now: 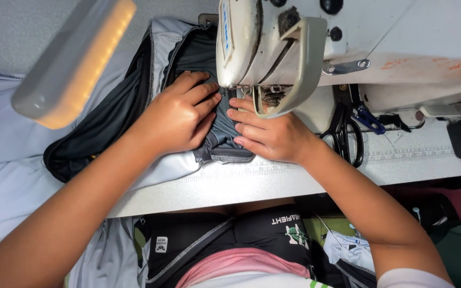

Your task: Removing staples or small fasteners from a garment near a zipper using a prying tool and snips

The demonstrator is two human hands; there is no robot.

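A dark grey garment piece (221, 140) with a stitched hem lies under the needle area of a white sewing machine (294, 48). My left hand (180, 114) presses flat on the fabric to the left of the presser foot (237, 92), fingers spread toward it. Just right of the seam, my right hand (268, 133) rests with fingers flat on the fabric, partly under the machine's white guard (300, 69). More of the garment, black and pale grey (134, 90), trails off to the upper left.
Black scissors (345, 136) lie on the white table (273, 181) right of my right hand, near a blue-handled snipper (370, 119). A lit lamp head (76, 58) hangs at upper left. Pale fabric (6, 154) piles at left; more garments (230, 240) lie on my lap.
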